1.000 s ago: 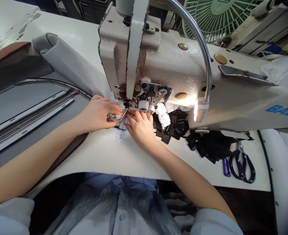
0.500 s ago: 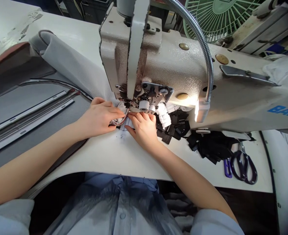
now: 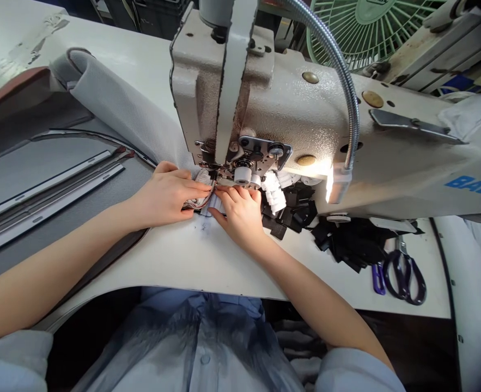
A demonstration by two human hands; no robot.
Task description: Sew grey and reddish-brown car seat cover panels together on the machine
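Note:
A beige sewing machine (image 3: 289,109) stands on the white table (image 3: 191,261). My left hand (image 3: 166,196) lies on the edge of the grey fabric (image 3: 121,109) just left of the needle, fingers pressed together and pinching a small folded piece (image 3: 197,201) with red piping. Just right of the needle, my right hand (image 3: 240,215) rests with its fingers closed and flat on a light ribbed strip (image 3: 213,204) under the presser foot. The two sets of fingertips almost touch below the needle.
Black fabric pieces (image 3: 346,242) and small white pieces (image 3: 275,193) are piled under the machine arm. Dark-handled scissors (image 3: 406,269) lie at the right. A grey panel with white strips (image 3: 40,201) covers the left. A lamp on a flexible neck (image 3: 338,179) shines down; a green fan (image 3: 363,27) stands behind.
My hands have closed in a little toward the needle, the left hand pushing the fabric edge rightward. The view has shifted slightly; nothing else moved.

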